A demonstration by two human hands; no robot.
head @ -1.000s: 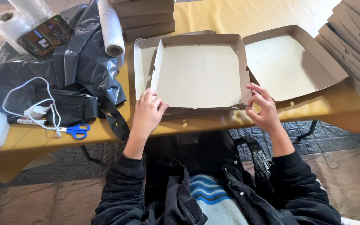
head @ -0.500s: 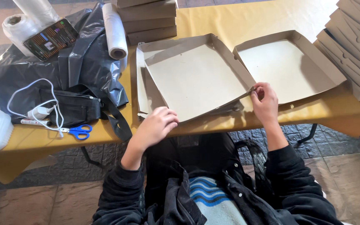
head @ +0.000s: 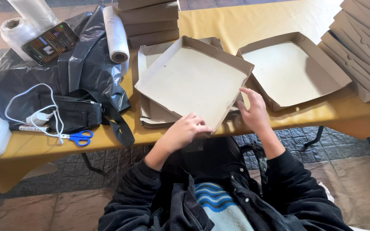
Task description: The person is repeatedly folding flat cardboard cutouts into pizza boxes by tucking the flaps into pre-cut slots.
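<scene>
a folded cardboard tray [head: 193, 81] is seen turned on the yellow-covered table [head: 253, 25], where half a second earlier it lay more nearly square to the table edge; its near corner now points toward the seated person. the left hand [head: 185, 130], which had been lifted clear of the table, is now closed lightly on that near corner, fingers curled over the rim. the right hand [head: 253, 112], earlier pinching the tray's right edge, is now held open with fingers spread, touching the right-hand rim beside the corner. the tray is thereby judged to be turned for work on another side, its walls already raised.

the tray is rested on a flat cardboard blank [head: 150, 113] lying beneath it. a second made-up tray [head: 292, 70], plain and pale inside, is set just to the right, touching it. a stack of brown flat boxes [head: 148, 19] is placed at the far edge, and another stack of brown boxes [head: 362, 42] is leaned at the right. no labels can be made out on any of them. to the left a black plastic bag [head: 86, 60], a roll of clear film [head: 115, 34] and blue-handled scissors [head: 79, 137] are laid.
</scene>
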